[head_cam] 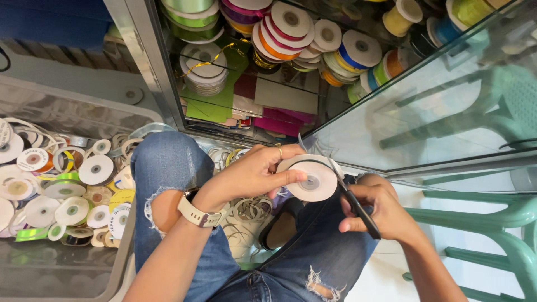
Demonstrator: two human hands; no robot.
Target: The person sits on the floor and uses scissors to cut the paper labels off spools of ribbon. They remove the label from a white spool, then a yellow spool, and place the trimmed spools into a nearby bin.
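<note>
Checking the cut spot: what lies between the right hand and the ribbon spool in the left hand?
In the head view, only the scissors, running from the right hand up to the ribbon spool that the left hand holds.

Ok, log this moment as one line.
left hand: holds ribbon spool | right hand: scissors at spool edge | tray of spools on left
</note>
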